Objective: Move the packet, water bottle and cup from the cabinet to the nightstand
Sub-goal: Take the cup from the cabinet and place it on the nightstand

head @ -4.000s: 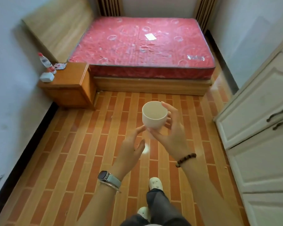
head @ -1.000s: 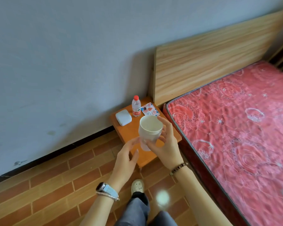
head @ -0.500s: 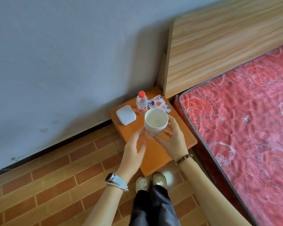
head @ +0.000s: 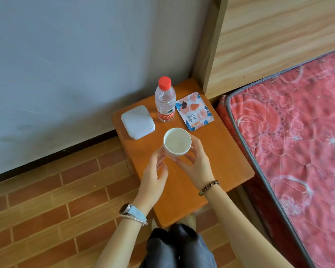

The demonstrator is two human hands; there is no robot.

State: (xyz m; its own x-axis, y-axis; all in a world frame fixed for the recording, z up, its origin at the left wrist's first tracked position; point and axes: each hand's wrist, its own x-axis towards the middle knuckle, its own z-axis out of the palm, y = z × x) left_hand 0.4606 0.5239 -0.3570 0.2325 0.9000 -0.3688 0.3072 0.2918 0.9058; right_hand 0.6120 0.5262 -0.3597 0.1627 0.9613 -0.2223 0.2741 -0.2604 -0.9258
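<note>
Farthest left on the counter (head: 220,161), which is the nightstand's top, sits a white box (head: 137,121) near the wall. It is no part of my job and I leave it alone.

Next comes my left grip (head: 155,176). It is spread and relaxed, fingers loosely extended, the tips just beside the cup's left wall. I cannot tell whether they truly touch it. It holds nothing.

The water bottle (head: 165,101) stands upright at the back of the counter, red cap on, just beside the box, so I count that one as delivered.

In front of it is the cup (head: 177,141), upright and open mouth up, over the middle of the counter and apart from the bottle. I cannot tell whether its base has met the wood yet.

The packet (head: 194,111) lies flat at the back right, just beside the bottle, so it is delivered too.

My right grip (head: 196,163) wraps the cup from the right and near side, fingers and thumb curled round its wall.

Right of all this lies the red mattress (head: 298,132).

By my reckoning two of the three things are done. What is left is to seat the cup and let go.
</note>
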